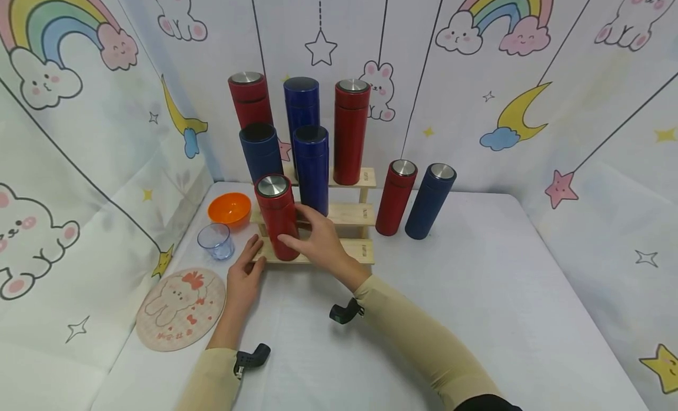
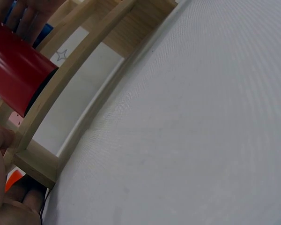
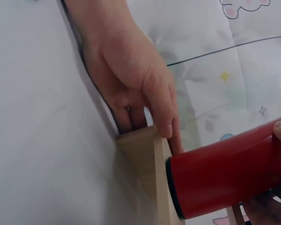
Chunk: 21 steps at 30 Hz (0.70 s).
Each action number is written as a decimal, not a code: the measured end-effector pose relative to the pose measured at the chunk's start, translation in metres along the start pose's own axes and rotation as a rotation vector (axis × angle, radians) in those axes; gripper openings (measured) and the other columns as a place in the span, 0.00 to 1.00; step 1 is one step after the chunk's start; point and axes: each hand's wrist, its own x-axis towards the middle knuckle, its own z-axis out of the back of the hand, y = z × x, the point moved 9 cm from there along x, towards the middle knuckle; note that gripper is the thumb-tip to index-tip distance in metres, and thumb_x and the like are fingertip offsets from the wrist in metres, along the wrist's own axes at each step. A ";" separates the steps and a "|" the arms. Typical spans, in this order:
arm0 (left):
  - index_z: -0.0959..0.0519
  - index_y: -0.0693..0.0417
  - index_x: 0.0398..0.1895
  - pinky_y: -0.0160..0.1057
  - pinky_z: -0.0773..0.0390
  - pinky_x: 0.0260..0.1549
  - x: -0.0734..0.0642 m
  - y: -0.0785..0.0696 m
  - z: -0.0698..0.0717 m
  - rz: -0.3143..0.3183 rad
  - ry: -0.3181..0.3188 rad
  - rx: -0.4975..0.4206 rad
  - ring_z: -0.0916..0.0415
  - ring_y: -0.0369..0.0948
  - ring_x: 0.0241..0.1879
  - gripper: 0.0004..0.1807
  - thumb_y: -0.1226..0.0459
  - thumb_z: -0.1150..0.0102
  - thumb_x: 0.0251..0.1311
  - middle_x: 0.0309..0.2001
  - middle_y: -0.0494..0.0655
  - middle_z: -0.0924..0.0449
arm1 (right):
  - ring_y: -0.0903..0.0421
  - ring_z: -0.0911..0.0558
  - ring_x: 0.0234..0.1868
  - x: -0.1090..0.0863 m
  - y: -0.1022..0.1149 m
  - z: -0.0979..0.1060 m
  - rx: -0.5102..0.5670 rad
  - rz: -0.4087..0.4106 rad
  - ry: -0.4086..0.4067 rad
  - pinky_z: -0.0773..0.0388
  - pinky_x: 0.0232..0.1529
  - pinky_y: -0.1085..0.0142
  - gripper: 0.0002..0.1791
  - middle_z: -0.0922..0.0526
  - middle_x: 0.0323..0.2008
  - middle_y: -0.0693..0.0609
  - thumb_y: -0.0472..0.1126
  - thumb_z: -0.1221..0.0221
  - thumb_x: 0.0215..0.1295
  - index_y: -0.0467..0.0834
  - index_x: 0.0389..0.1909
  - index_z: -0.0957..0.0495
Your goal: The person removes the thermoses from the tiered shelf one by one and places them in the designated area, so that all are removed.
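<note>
My right hand (image 1: 323, 243) holds a red thermos (image 1: 277, 219) with a silver lid, thumb on the near side and fingers behind it. The thermos stands on the lowest step of a tiered wooden rack (image 1: 349, 251), its black base against the board in the right wrist view. At the rack's left end, my left hand (image 3: 131, 70) grips the corner of that step, thumb on the front edge and fingers round the end. Behind, on the higher steps, are blue thermoses (image 1: 311, 169) and red thermoses (image 1: 351, 134).
Right of the rack, a red thermos (image 1: 396, 197) and a blue thermos (image 1: 430, 202) stand on the white table (image 1: 477, 317). To the left are an orange bowl (image 1: 230, 209), a clear bluish glass (image 1: 216, 241) and a round rabbit-print mat (image 1: 181, 310). Printed cloth (image 1: 424, 75) hangs behind.
</note>
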 end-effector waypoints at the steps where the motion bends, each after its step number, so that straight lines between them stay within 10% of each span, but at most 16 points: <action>1: 0.25 0.61 0.77 0.19 0.30 0.60 0.000 0.000 0.000 0.002 -0.001 -0.002 0.39 0.45 0.81 0.25 0.67 0.41 0.81 0.81 0.47 0.33 | 0.53 0.16 0.63 0.000 0.000 0.000 0.004 0.000 -0.002 0.17 0.63 0.47 0.37 0.17 0.65 0.46 0.41 0.23 0.67 0.41 0.74 0.26; 21: 0.25 0.60 0.77 0.18 0.31 0.60 0.001 0.001 0.001 0.021 0.001 -0.002 0.40 0.44 0.81 0.25 0.68 0.41 0.80 0.81 0.47 0.33 | 0.54 0.15 0.62 -0.013 0.001 0.016 0.021 0.039 -0.067 0.16 0.61 0.53 0.37 0.16 0.64 0.49 0.42 0.22 0.65 0.43 0.74 0.24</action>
